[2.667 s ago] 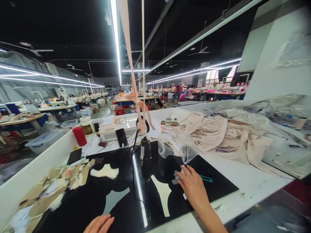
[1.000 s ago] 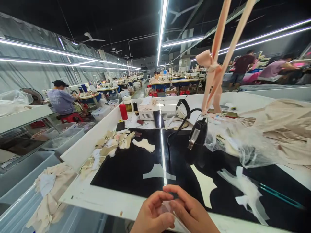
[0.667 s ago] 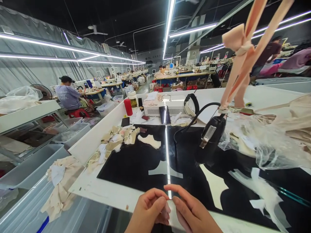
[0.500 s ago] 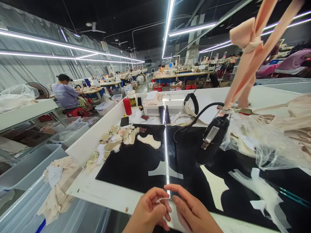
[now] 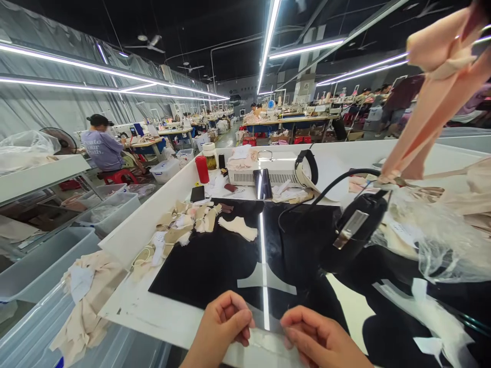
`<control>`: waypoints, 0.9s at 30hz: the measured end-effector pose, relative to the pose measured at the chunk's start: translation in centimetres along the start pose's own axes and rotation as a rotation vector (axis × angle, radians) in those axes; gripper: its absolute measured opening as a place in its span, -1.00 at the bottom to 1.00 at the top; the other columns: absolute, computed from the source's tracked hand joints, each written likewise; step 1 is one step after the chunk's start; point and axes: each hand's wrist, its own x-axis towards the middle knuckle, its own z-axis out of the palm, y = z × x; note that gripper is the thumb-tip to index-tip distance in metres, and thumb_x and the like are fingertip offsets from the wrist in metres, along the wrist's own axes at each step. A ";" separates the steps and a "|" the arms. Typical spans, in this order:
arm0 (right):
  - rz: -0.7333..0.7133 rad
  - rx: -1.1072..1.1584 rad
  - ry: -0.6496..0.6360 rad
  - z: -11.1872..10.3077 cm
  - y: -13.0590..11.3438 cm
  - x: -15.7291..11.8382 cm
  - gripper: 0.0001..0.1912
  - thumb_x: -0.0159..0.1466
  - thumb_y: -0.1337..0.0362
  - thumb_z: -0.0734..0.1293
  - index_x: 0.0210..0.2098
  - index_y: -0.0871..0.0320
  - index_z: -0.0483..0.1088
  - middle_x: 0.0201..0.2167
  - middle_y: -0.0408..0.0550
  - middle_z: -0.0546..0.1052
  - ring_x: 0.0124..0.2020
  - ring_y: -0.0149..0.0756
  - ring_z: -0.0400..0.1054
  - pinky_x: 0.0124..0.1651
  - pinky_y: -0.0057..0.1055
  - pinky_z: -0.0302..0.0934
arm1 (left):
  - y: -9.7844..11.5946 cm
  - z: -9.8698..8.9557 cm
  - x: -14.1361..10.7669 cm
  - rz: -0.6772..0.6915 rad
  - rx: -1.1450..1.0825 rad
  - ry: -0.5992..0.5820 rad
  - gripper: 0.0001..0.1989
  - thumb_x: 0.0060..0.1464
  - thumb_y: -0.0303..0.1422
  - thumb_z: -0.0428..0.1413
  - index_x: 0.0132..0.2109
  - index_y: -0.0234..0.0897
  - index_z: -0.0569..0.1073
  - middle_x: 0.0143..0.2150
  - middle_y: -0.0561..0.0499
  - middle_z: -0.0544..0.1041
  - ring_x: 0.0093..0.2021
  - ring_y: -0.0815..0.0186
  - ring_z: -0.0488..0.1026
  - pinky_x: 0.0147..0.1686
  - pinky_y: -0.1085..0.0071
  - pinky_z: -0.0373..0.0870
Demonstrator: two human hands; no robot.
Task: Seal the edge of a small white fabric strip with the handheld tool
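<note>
Over the near edge of the white surface (image 5: 153, 319), left hand (image 5: 218, 329) and right hand (image 5: 328, 340) hold a thin translucent piece (image 5: 268, 340) between them. Fingers of both hands appear closed on its opposite ends; exact grip on the right partly hidden. Piece is off the black mat (image 5: 203, 266), not laid down; whether it is one layer or two, cannot tell.

Just beyond, a grey cutout (image 5: 275, 282) lies flat on the mat, apart from both hands, nothing placed over it. To its right, a pale cutout (image 5: 355, 309), also flat; farther right, loose whitish strips (image 5: 435, 309), overlapping. Judged from this layout, handling of the held piece is under way, not complete; total count cannot be determined.

Farther back on the mat: cream piece (image 5: 238, 227), with a heap of beige scraps (image 5: 182, 222) to its left, unsorted in appearance. Black corded device (image 5: 362, 220) at right, touched by neither hand. Behind the mat: phone (image 5: 262, 184), in front of a vented white box (image 5: 243, 177).
</note>
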 end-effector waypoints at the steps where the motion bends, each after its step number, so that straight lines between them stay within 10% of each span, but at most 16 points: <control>1: -0.001 0.010 0.008 -0.1 0.0 0.1 -0.45 0.15 -0.23 0.46 -0.28 0.18 0.50 -0.49 -0.15 0.48 -0.58 -0.50 0.19 -0.59 -0.57 0.05 | 0.2 0.0 0.0 0.001 -0.010 0.017 -0.47 -0.18 0.02 0.44 -0.40 -0.29 0.40 -0.49 0.05 0.51 -0.52 0.45 0.35 -0.49 0.52 0.32; 27: -0.089 -0.075 0.275 0.9 -0.4 -0.3 -0.74 0.13 0.01 0.44 -0.38 0.08 0.51 -0.56 -0.20 0.50 -0.50 -0.33 0.37 -0.34 -0.45 0.26 | -0.2 -1.0 -0.9 0.027 -0.087 0.268 -0.47 -0.35 0.02 0.50 -0.38 -0.28 0.53 -0.44 0.09 0.45 -0.47 0.43 0.35 -0.57 0.56 0.34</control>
